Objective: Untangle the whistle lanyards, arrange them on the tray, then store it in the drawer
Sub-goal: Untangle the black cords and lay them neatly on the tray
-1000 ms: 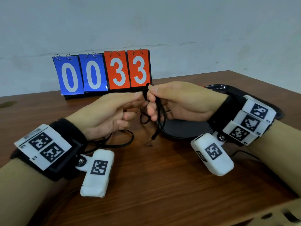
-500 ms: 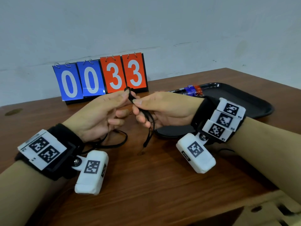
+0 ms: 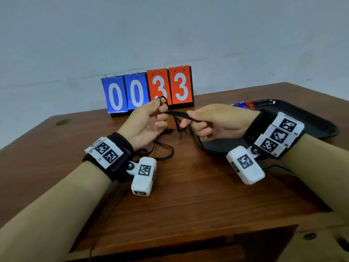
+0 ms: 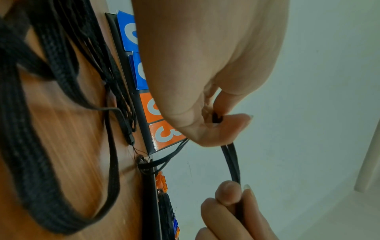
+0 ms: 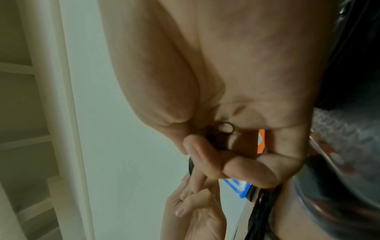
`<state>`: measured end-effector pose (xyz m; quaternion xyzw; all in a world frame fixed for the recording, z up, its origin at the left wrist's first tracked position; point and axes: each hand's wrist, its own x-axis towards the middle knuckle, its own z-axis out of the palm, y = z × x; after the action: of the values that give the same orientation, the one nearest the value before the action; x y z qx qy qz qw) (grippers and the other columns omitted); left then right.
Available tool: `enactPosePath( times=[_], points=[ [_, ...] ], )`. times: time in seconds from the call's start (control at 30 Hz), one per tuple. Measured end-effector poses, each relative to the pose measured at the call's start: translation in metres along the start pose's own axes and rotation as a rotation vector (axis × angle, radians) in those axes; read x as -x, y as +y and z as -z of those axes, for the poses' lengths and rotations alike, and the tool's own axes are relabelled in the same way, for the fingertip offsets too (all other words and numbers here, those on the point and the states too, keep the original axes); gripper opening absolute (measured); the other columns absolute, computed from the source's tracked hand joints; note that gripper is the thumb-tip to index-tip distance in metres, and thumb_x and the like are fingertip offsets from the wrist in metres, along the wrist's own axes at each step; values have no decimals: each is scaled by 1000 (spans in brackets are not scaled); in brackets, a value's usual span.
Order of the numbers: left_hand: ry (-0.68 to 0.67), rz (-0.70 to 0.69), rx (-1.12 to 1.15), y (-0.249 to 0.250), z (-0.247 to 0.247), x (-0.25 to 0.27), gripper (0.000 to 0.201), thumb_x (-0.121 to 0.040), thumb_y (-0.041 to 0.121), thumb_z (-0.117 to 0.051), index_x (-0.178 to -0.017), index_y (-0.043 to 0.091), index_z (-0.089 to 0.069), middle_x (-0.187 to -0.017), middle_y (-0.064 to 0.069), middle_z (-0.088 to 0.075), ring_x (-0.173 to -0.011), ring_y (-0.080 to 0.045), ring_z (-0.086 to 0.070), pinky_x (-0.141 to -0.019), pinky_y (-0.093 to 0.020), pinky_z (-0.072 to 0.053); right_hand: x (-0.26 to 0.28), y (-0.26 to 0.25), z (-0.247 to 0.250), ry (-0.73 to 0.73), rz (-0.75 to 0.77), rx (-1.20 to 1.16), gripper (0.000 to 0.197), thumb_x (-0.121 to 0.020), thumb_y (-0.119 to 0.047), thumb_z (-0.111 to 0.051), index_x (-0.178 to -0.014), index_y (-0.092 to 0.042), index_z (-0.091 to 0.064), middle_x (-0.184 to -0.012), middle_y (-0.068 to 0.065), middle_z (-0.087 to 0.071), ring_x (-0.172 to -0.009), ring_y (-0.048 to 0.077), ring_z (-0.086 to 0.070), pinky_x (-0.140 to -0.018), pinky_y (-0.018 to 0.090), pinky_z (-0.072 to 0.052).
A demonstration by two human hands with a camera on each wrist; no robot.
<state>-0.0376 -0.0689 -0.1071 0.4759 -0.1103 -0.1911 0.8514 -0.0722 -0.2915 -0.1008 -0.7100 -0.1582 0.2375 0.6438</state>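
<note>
Black whistle lanyards [image 3: 177, 113] stretch between my two hands above the wooden table. My left hand [image 3: 160, 104] pinches a small loop of cord between thumb and forefinger; in the left wrist view that hand [image 4: 218, 118] holds a double cord [image 4: 230, 162]. My right hand [image 3: 190, 118] pinches the other end of that stretch. In the right wrist view my right hand [image 5: 205, 154] grips cord beside a small metal ring [image 5: 226, 128]. More cord [image 3: 166, 154] lies slack on the table under my left wrist. The black tray [image 3: 321, 125] sits at the right, with blue and red whistles [image 3: 243, 104] at its far rim.
A flip scoreboard [image 3: 149, 89] reading 0033 stands against the wall behind my hands. Loose braided cords [image 4: 61, 81] sprawl on the wood near my left wrist. The table's front edge [image 3: 188, 229] is close to me.
My hands, which were touching at the cord, have drawn apart sideways. The lanyard now runs taut between them, and the left hand has risen a little.
</note>
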Motion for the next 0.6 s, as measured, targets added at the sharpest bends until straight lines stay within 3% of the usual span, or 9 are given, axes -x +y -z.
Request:
enactPosePath(
  times=[0.17, 0.3, 0.43, 0.5, 0.53, 0.6],
  points=[
    [4, 20, 45, 2, 5, -4, 21, -108, 28, -46, -106, 12, -60, -72, 4, -45, -54, -6, -37, -44, -17, -39, 2, -2, 4, -31, -4, 19, 39, -107, -28, -42, -134, -7, -61, -74, -4, -38, -60, 9, -33, -61, 22, -40],
    [-22, 12, 30, 3, 7, -8, 21, -107, 27, -50, -118, 13, -61, -76, 4, -44, -57, -6, -37, -47, -16, -40, 5, -5, 10, -35, 70, 123, 37, -108, -22, -40, -136, -7, -57, -77, -1, -55, -60, 8, -43, -64, 24, -42],
    [-88, -6, -112, 4, 11, -8, 35, -103, 25, -57, -138, 23, -62, -91, 2, -52, -65, -6, -45, -50, -15, -41, 3, -5, 11, 1, 108, 145, 26, -106, -20, -44, -123, -5, -59, -79, 0, -63, -59, 8, -47, -66, 26, -42],
    [-165, 33, -185, 4, 10, -6, 43, -101, 25, -60, -143, 31, -58, -110, 0, -61, -72, -6, -51, -53, -16, -44, 1, -4, 11, 25, 119, 128, 22, -106, -20, -45, -117, -7, -60, -78, 0, -63, -58, 8, -49, -66, 26, -43],
    [-201, 50, -225, 3, 9, -4, 45, -100, 26, -61, -145, 31, -57, -120, -2, -64, -74, -7, -54, -53, -16, -46, 1, -4, 11, 37, 125, 126, 21, -106, -21, -46, -115, -8, -61, -77, 0, -63, -58, 8, -49, -65, 26, -43],
    [-263, 67, -309, 3, 7, -2, 53, -96, 29, -63, -148, 23, -53, -121, -2, -68, -76, -7, -57, -53, -15, -47, 0, -5, 10, 57, 140, 139, 21, -106, -23, -47, -108, -11, -64, -76, 0, -63, -57, 9, -49, -64, 24, -44]
  ],
)
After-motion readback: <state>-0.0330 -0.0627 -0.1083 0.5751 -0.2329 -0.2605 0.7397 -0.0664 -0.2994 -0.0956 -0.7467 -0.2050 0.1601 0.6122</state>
